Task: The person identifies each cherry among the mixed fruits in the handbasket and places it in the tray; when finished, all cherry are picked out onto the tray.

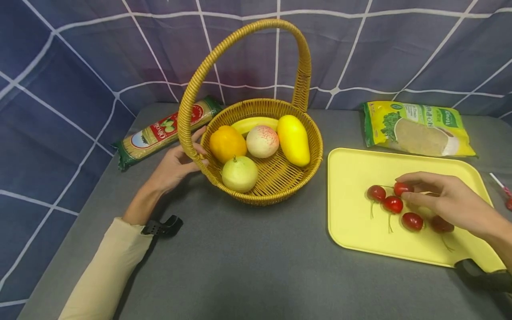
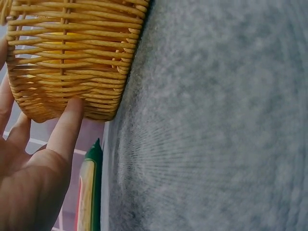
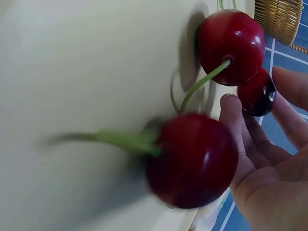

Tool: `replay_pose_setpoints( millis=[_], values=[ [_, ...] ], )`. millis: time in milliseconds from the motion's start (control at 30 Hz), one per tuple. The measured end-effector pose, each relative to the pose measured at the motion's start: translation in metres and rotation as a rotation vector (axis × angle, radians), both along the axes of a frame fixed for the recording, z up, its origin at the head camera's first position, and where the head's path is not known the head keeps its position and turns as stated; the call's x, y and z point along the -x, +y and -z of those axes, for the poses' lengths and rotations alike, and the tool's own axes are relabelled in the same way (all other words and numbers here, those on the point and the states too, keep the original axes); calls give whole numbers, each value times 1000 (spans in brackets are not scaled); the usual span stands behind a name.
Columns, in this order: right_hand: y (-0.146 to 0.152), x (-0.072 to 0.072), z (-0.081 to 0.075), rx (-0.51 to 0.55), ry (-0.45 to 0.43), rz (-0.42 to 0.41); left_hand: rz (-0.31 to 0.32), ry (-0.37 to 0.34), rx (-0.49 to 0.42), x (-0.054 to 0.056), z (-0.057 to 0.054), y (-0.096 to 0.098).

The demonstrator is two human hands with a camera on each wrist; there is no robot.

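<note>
In the head view, my left hand (image 1: 176, 162) is at the left side of a wicker basket (image 1: 276, 195), near the handle's foot. Its thumb (image 2: 67, 125) lies nearly straight against the woven outer wall, fingers spread beside it. The basket bears a round orange fruit (image 1: 228, 143), a pale green fruit (image 1: 240, 174), a peach (image 1: 262, 141), a mango (image 1: 294, 141) and a partly hidden banana (image 1: 254, 124). Over a yellow tray (image 1: 348, 178), my right hand (image 1: 452, 200) pinches a red cherry (image 3: 257, 94) between thumb and fingers. Several stemmed cherries (image 1: 412, 221) lie close by, one partly under the hand.
A spaghetti packet (image 1: 160, 133) lies behind my left hand. Beyond the tray is a yellow-green food bag (image 1: 418, 129). A lollipop (image 1: 506, 192) shows at the right edge. Checked cloth (image 1: 248, 53) hangs behind the grey table (image 1: 248, 258).
</note>
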State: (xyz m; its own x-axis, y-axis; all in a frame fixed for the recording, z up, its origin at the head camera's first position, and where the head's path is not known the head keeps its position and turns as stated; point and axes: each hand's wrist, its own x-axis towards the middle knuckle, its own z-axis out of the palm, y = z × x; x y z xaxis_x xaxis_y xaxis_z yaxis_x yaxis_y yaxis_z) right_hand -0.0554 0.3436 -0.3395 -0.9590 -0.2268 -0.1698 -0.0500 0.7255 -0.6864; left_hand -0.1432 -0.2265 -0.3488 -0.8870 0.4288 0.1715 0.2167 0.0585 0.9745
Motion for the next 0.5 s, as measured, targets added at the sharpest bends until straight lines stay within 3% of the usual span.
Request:
replay_pose_setpoints(
  millis=[500],
  values=[
    [-2, -1, 2, -3, 56, -54, -1, -7, 5, -1, 0, -2]
  ],
)
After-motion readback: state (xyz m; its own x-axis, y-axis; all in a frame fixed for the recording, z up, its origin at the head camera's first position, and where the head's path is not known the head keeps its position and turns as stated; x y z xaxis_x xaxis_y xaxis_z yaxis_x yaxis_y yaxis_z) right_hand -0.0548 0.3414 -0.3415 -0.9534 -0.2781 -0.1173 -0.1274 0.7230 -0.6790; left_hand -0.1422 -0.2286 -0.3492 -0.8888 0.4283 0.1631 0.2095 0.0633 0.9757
